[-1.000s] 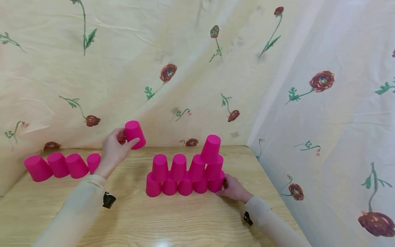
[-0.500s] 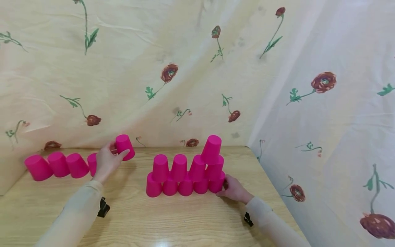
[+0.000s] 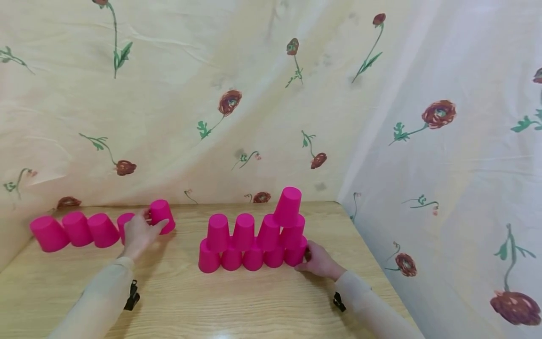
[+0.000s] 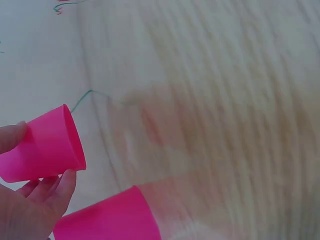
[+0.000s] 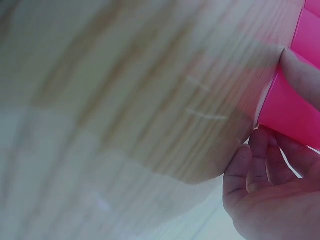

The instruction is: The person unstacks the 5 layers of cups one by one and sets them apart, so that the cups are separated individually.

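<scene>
Between thumb and fingers my left hand [image 3: 139,233] holds an upside-down pink cup [image 3: 161,217], low over the back left of the table. The left wrist view has that cup [image 4: 42,145] with the thumb on one side and fingertips on the other. At the right, my right hand [image 3: 322,262] has its thumb and fingers around the end cup [image 3: 294,253] in the bottom row of a stack. Above that row stands a second row of inverted cups [image 3: 243,233]. A single cup [image 3: 289,207] sits on top at the right end.
Several more inverted pink cups [image 3: 77,229] line the back left, one partly hidden by my left hand. The wooden table [image 3: 237,306] meets a flower-printed cloth [image 3: 178,108] at the back. Another cloth side [image 3: 457,188] hangs along the right.
My left hand has carried its cup down and to the left, from mid-air toward the row at the left. My right hand and the stack have stayed put.
</scene>
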{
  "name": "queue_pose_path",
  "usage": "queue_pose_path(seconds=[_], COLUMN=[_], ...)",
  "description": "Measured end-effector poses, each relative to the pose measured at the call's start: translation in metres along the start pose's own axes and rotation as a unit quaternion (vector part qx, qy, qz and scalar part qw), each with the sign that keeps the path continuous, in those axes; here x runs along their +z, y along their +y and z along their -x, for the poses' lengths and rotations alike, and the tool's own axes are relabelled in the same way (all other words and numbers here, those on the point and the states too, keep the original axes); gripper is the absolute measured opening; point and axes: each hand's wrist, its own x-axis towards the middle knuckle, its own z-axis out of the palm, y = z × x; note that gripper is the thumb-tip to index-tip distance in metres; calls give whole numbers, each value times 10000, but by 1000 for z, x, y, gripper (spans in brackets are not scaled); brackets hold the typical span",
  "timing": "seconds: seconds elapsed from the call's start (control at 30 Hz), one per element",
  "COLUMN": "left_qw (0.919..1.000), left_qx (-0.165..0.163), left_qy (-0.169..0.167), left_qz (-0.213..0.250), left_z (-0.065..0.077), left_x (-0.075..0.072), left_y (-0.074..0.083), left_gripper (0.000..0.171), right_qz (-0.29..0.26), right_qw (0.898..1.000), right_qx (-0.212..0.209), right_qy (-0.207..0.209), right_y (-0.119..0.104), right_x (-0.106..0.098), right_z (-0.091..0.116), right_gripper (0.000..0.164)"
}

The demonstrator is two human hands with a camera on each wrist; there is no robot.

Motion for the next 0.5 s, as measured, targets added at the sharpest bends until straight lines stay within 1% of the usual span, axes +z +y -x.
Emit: queue_pose_path(seconds=[0.07,0.2,0.27,0.37,0.5], left_qw=[9999,9995,9994,9991,9990], left_qx=[49,133,88,33,-24], left_qy=[-90,-79,-62,-11,30], left_qz=[-137,-279,-318,-426,-455], left_z=[-1,0,1,2,4], left_x=[3,7,7,7,6], left_y=[-4,-9,-12,-17,-23], left_gripper=[67,68,68,66,64], right_qz=[-8,-15,-20,4,24], right_qw=[10000,9997,9996,9996,9998], right_qx=[46,218,276,265,194], right_qy=[26,85,94,49,-11], right_y=[0,2,2,1,-1], right_x=[0,0,1,1,1], right_z=[1,3,4,2,-1], right_gripper=[54,55,56,56,54])
